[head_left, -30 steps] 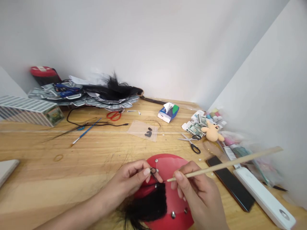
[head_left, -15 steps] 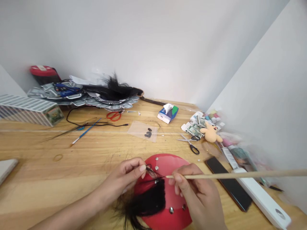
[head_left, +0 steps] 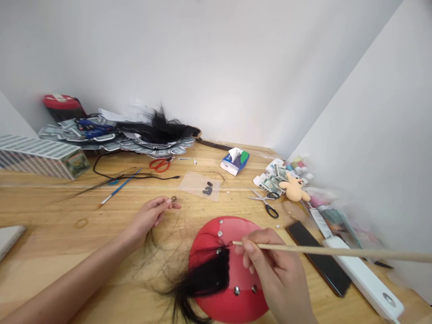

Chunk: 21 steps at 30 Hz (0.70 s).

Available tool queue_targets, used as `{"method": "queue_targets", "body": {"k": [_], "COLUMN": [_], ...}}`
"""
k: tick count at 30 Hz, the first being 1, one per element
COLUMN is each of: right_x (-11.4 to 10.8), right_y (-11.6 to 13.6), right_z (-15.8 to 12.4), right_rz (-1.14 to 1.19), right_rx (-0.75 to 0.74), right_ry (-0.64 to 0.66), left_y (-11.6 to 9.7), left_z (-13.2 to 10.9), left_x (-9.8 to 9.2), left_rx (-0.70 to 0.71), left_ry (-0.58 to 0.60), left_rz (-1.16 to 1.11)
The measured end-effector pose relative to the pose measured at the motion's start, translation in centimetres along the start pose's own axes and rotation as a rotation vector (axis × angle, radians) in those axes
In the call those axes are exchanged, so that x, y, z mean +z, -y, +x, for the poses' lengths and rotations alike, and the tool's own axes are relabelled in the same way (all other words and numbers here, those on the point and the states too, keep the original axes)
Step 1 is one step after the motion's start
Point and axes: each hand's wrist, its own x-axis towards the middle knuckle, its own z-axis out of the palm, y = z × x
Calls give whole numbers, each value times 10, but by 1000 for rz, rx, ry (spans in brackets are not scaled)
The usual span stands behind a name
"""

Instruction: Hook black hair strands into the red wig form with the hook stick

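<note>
A pale stick (head_left: 324, 250) is gripped near its tip between the closed thumb and fingers of the right hand (head_left: 275, 270); its long axis is laid almost level, with the tip pointed left and the far end carried out past the right edge of the view. At the tip a thin loop of dark strand is seen, though whether it is caught cannot be told. The black hair piece (head_left: 211, 275) is spread on the red disc (head_left: 238, 312), just below and left of the tip, its straight edge turned toward the right hand and its loose strands fanned leftward. By the left hand (head_left: 157, 213), held well apart beyond the disc, a small dark looped piece (head_left: 173, 198) is pinched; its kind cannot be told.
</note>
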Motion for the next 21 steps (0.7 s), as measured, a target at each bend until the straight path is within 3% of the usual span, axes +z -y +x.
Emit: {"method": "queue_targets", "body": {"k": [3,5,9,15,18,21], "right_x": [2,2,0,-1,-2,-7], "right_y": [0,-1,-5,11,25,38], "right_z": [0,0,1,6,11,18], "right_rz": [28,33,10,-29,-26,-62], "right_rx": [9,5,-86,-200,-325,-421], "right_ry": [-25,-31,-20,-14,17,34], "left_y": [2,-4,-24,-40,-43,-48], "left_z": [0,-10,-41,-72,-77,-79], "left_x": [-1,4,24,45,49,48], "left_rx": [59,109,200,322,357,377], "left_ry": [-96,-85,93,556,626,586], "left_rz": [6,21,57,105,70,56]}}
